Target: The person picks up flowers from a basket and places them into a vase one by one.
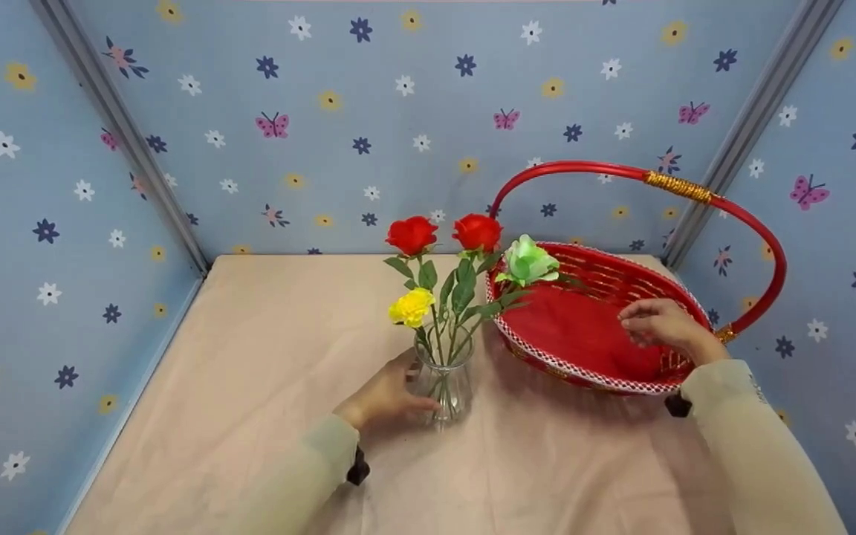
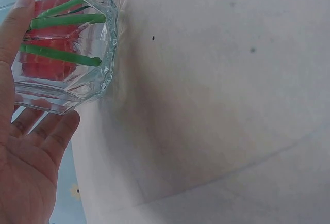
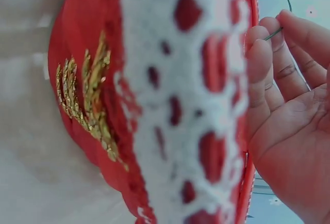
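A clear glass vase (image 1: 445,405) stands on the table with two red roses (image 1: 412,235) and a yellow flower (image 1: 412,307) in it. Around its left side, my left hand (image 1: 391,394) holds the glass, thumb at the front. Green stem ends (image 2: 67,20) show through the vase's base in the left wrist view. Over the red basket (image 1: 576,377), my right hand (image 1: 662,325) pinches a thin green stem (image 3: 273,34) between thumb and fingertips. A pale green flower (image 1: 528,260) lies in line with that hand, its head by the basket's left rim.
The basket's tall red handle (image 1: 762,234), wrapped in gold, arches up behind and to the right of my right hand. Cream cloth (image 1: 264,371) covers the table. Blue flower-patterned walls (image 1: 368,89) stand at the back and both sides.
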The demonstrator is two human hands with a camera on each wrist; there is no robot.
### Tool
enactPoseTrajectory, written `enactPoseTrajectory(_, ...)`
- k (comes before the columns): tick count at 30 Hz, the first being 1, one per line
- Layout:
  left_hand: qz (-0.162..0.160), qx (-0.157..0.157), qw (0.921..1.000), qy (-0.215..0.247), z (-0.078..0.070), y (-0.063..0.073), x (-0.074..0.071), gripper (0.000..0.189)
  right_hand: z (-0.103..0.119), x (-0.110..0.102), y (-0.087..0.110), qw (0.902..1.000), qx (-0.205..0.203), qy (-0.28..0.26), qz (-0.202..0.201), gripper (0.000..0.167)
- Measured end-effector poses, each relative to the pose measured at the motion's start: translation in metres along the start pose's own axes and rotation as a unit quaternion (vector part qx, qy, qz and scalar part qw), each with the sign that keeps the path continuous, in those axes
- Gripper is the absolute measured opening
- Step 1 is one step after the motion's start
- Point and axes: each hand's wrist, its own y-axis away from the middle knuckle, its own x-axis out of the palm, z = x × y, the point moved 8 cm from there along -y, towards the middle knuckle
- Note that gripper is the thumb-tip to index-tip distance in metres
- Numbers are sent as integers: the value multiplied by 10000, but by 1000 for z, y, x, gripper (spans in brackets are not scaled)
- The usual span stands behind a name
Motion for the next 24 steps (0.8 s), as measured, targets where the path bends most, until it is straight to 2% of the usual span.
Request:
enactPoseTrajectory(9, 9, 56, 10000, -1, -2, -1, 0, 100, 18, -2, 4, 9998, -202, -17, -28, 15)
enactPoseTrajectory(15, -5, -122, 9998, -138, 0, 0, 0, 107, 35, 9, 5, 9990, -400, -92, 185, 14)
enactPoseTrajectory(19, -27, -110, 9998, -150, 1, 1, 0, 107, 44, 20, 5, 9979, -401, -342, 385, 8)
enactPoseTrajectory(24, -45, -72, 10000, -50, 1, 0, 1, 105, 57, 32, 6, 9933, -441, -930, 524, 7)
